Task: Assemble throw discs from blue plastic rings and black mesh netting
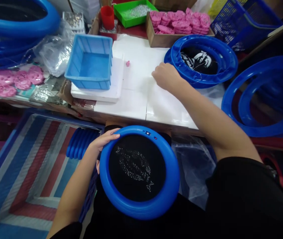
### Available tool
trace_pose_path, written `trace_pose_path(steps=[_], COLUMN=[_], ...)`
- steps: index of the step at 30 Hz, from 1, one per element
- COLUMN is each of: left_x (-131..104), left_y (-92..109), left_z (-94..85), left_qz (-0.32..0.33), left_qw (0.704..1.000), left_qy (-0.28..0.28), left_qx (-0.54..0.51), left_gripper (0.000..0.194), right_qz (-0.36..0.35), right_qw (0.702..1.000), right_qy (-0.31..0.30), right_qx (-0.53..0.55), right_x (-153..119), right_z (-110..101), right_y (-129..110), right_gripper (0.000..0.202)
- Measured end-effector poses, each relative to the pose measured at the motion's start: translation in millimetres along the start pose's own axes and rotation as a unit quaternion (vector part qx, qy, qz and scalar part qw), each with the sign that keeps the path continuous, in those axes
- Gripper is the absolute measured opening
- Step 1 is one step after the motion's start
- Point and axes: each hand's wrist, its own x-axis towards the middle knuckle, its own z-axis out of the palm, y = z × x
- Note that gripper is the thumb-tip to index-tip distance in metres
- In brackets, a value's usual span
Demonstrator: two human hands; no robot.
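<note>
A round blue frame [173,172] with a black centre rests on my lap, its face dotted with small silvery specks in a pattern. My left hand [105,141] grips its upper left rim, thumb and fingers on either side of the edge. Over the white work surface [134,78], my right hand [165,75] is curled closed, knuckles up. Whatever its fingers may hold is hidden. Just right of that hand lie stacked blue rings [227,68] around a black piece with a white print [202,59]. A small pink piece [128,63] sits on the surface.
A light-blue bin [69,74] stands left on a white slab. Behind are a green tray [125,21] of small metal parts, a red cup [107,18] and a cardboard box [156,40] of pink parts. A striped-lined crate [35,199] is lower left; more blue rings [233,122] lie right.
</note>
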Motion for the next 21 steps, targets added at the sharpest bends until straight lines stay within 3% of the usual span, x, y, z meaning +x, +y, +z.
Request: trace_pose_path(steps=[3,7,11,16,21], left_x=[2,4,7,5,2], left_y=[-1,3,10,19,27], left_z=[-1.1,3.2,11.1,19.1,24.2], left_qz=[-0.001,-0.008,-0.001,-0.003,-0.005], left_qw=[1.0,1.0,0.999,0.996,0.995], left_qy=[0.0,-0.002,-0.013,-0.013,-0.018], left_qx=[0.001,0.014,0.052,0.083,0.103], left_gripper=[0.06,0.059,0.062,0.065,0.063], right_qz=[-0.136,-0.307,-0.329,-0.338,-0.317], right_qw=[0.976,0.882,0.886,0.914,0.939], right_qy=[-0.093,-0.254,-0.223,-0.15,-0.113], right_qx=[0.142,0.253,0.24,0.165,0.071], right_x=[-48,-119,-157,-180,-202], right_z=[-25,-49,-50,-49,-50], right_y=[-23,-55,-60,-53,-67], right_gripper=[0.023,0.023,0.031,0.035,0.038])
